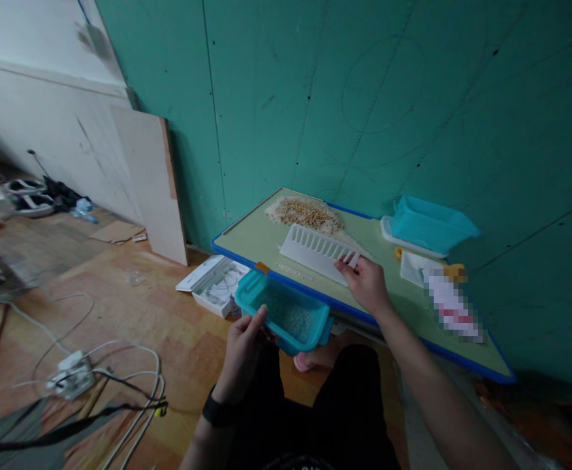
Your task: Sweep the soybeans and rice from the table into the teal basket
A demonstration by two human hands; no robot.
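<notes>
My left hand is closed on the near rim of a teal plastic container, held just below the table's front edge. Small whitish grains cover its bottom. In my right hand is a white slotted plastic strip, its row of slots along the top; fingers and thumb pinch its right end. The strip stands tilted on the table. Behind it lies a pile of yellowish beans mixed with pale grains. A thin streak of pale grains lies between the strip and the front edge.
At the table's right stand another teal container, a small white tray and a pixelated item. A green wall rises behind. On the floor are an open white box, a power strip and loose cables.
</notes>
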